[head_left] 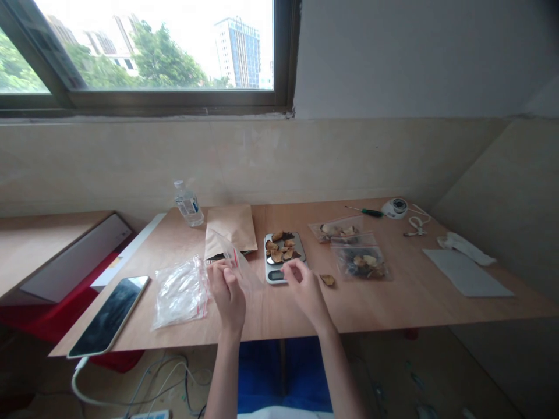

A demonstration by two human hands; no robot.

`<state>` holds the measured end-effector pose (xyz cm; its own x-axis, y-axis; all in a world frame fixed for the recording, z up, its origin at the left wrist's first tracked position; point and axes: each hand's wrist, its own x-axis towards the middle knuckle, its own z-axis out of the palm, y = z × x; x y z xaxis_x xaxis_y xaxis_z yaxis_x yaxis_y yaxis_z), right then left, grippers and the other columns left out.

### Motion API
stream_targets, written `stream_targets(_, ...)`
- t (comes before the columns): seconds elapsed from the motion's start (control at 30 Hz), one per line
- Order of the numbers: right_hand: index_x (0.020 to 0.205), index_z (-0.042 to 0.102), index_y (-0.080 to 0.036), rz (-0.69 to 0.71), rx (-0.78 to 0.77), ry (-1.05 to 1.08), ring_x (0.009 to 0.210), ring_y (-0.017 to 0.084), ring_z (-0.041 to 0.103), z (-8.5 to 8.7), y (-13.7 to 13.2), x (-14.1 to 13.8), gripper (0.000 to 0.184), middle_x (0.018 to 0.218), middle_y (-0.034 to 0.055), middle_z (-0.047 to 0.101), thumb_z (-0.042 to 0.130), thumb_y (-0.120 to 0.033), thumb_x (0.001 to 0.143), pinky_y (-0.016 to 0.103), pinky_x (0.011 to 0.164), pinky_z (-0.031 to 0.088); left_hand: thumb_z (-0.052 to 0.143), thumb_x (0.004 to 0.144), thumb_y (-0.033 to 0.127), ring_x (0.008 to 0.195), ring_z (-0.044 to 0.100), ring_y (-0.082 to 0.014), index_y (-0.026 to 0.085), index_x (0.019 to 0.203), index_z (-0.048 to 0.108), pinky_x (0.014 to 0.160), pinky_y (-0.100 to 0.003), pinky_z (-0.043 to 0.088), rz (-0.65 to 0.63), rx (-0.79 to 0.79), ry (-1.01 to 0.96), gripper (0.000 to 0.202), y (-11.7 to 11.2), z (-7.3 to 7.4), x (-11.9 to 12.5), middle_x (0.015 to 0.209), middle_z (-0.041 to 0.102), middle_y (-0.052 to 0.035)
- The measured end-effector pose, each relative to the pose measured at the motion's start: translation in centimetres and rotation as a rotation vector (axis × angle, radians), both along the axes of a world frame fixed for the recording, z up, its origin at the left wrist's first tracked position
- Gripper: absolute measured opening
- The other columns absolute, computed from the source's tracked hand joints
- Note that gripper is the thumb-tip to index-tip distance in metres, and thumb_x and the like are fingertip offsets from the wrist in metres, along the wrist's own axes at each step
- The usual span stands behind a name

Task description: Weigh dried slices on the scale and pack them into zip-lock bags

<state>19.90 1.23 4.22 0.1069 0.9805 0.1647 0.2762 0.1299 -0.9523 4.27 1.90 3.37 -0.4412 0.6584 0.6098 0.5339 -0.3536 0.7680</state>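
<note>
My left hand (227,291) is closed on the edge of a clear zip bag (238,262), holding it up just left of a small digital scale (283,256). Dried brownish slices (280,247) are heaped on the scale's platform. My right hand (303,285) hovers at the scale's front edge with its fingers curled in a pinch; what it grips, if anything, is hidden. One loose slice (327,280) lies on the wooden table (393,297) just right of that hand.
A pile of empty clear bags (181,291) and a phone (109,314) lie at the left. A brown paper pouch (231,228) and a water bottle (188,203) stand behind. Two filled bags (360,259) sit right of the scale, with a screwdriver (364,212) and white paper (467,272) beyond.
</note>
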Motion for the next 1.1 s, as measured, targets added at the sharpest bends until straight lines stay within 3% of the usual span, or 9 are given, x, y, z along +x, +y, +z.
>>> stream_targets(0.1, 0.083, 0.055, -0.018, -0.002, 0.008, 0.074, 0.068, 0.015, 0.056, 0.8, 0.5, 0.9, 0.031, 0.079, 0.0032, 0.061, 0.043, -0.046, 0.086, 0.024, 0.062, 0.043, 0.035, 0.088, 0.023, 0.087, 0.047, -0.0184, 0.021, 0.073, 0.043, 0.080, -0.032, 0.040, -0.050, -0.029, 0.129, 0.016, -0.2, 0.9, -0.3, 0.085, 0.045, -0.0037)
stream_targets(0.27, 0.086, 0.054, -0.020, 0.318, -0.024, 0.175, 0.067, 0.012, 0.055, 2.7, 0.3, -0.9, 0.030, 0.078, 0.0002, 0.058, 0.045, -0.048, 0.086, 0.022, 0.059, 0.045, 0.040, 0.087, 0.023, 0.096, 0.047, -0.0199, 0.021, 0.085, 0.048, 0.087, -0.037, 0.042, -0.347, -0.161, 0.312, 0.009, -0.9, 0.6, 1.0, 0.100, 0.044, -0.0074)
stream_targets(0.4, 0.081, 0.053, -0.020, 0.286, -0.007, 0.182, 0.067, 0.012, 0.055, 2.7, 0.9, -2.6, 0.026, 0.076, -0.0004, 0.058, 0.048, -0.045, 0.085, 0.022, 0.059, 0.045, 0.040, 0.088, 0.021, 0.095, 0.049, -0.0186, 0.021, 0.088, 0.048, 0.084, -0.034, 0.044, -0.416, -0.152, 0.322, 0.008, -1.1, -0.1, 1.5, 0.102, 0.043, -0.0077)
stream_targets(0.53, 0.076, 0.050, -0.020, 0.295, -0.010, 0.228, 0.064, 0.012, 0.052, 1.0, 1.9, -2.6, 0.024, 0.069, -0.0018, 0.054, 0.047, -0.043, 0.084, 0.021, 0.057, 0.044, 0.040, 0.087, 0.019, 0.091, 0.050, -0.0175, 0.020, 0.077, 0.044, 0.082, -0.032, 0.043, -0.282, -0.040, 0.293, 0.011, -1.0, 0.1, 1.1, 0.095, 0.045, -0.0060)
stream_targets(0.67, 0.068, 0.044, -0.020, 0.117, -0.012, 0.236, 0.056, 0.011, 0.046, -0.9, 2.7, -1.7, 0.027, 0.059, -0.0042, 0.046, 0.050, -0.043, 0.081, 0.021, 0.053, 0.040, 0.034, 0.088, 0.018, 0.091, 0.048, -0.0187, 0.021, 0.071, 0.039, 0.085, -0.035, 0.040, 0.056, 0.035, 0.075, 0.018, -1.1, 1.1, 0.8, 0.088, 0.046, -0.0045)
stream_targets(0.73, 0.065, 0.044, -0.020, 0.094, -0.025, 0.199, 0.054, 0.011, 0.046, -1.4, 2.7, -1.2, 0.028, 0.057, -0.0042, 0.046, 0.052, -0.043, 0.080, 0.021, 0.051, 0.038, 0.034, 0.087, 0.019, 0.093, 0.047, -0.0193, 0.021, 0.072, 0.040, 0.087, -0.036, 0.038, 0.158, 0.038, -0.012, 0.017, -1.2, 1.7, 0.8, 0.087, 0.045, -0.0043)
stream_targets(0.9, 0.073, 0.053, -0.018, 0.343, -0.088, 0.079, 0.063, 0.013, 0.055, -1.3, 2.6, 0.0, 0.029, 0.067, -0.0004, 0.057, 0.044, -0.043, 0.085, 0.023, 0.057, 0.043, 0.035, 0.085, 0.017, 0.096, 0.047, -0.0190, 0.021, 0.070, 0.039, 0.089, -0.037, 0.038, 0.142, 0.055, -0.003, 0.016, -1.4, 2.5, 1.1, 0.090, 0.043, -0.0043)
stream_targets(0.97, 0.076, 0.055, -0.018, 0.207, -0.034, -0.046, 0.069, 0.015, 0.056, -1.8, 3.3, 0.7, 0.032, 0.073, 0.0026, 0.060, 0.036, -0.041, 0.089, 0.027, 0.064, 0.044, 0.037, 0.084, 0.016, 0.097, 0.046, -0.0187, 0.021, 0.069, 0.039, 0.089, -0.037, 0.037, 0.122, 0.049, 0.036, 0.016, -1.3, 2.5, 1.1, 0.093, 0.043, -0.0049)
stream_targets(1.1, 0.084, 0.055, -0.017, -0.267, 0.127, -0.459, 0.088, 0.024, 0.052, -4.5, 5.8, 1.6, 0.024, 0.088, 0.0115, 0.058, 0.039, -0.034, 0.088, 0.038, 0.082, 0.040, 0.037, 0.083, 0.014, 0.098, 0.045, -0.0188, 0.020, 0.071, 0.040, 0.088, -0.037, 0.038, 0.086, 0.013, 0.079, 0.014, -0.8, 1.9, 1.4, 0.097, 0.041, -0.0066)
